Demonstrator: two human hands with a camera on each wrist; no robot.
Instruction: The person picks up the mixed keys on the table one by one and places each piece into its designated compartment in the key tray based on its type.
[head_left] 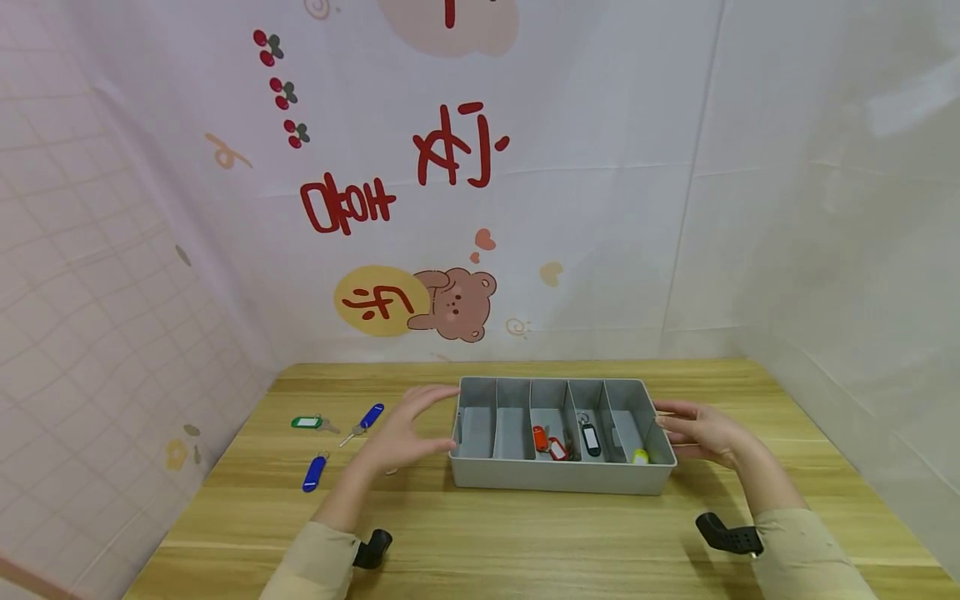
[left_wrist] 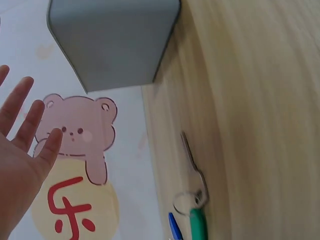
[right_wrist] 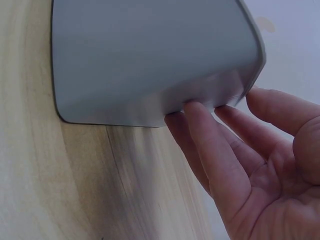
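A grey divided box (head_left: 555, 475) stands on the table, split into several compartments. Beside its left end is my left hand (head_left: 397, 433), thumb and fingers spread; the left wrist view shows these fingers (left_wrist: 30, 125) apart from the box. My right hand (head_left: 708, 433) touches the box's right end with its fingertips, the fingers (right_wrist: 215, 160) fairly straight. The middle compartment holds an orange-red key tag (head_left: 540, 438) and a red-framed key tag (head_left: 557, 448). A black key tag (head_left: 591, 439) lies one compartment to the right, and a yellow tag (head_left: 640, 456) in the rightmost.
Left of the box lie a green-tagged key (head_left: 307, 422), a blue-tagged key (head_left: 371, 416) and another blue key tag (head_left: 314, 473). A small piece of something shows by my left wrist, mostly hidden. A printed white curtain (head_left: 600, 250) hangs behind the wooden table (head_left: 525, 542).
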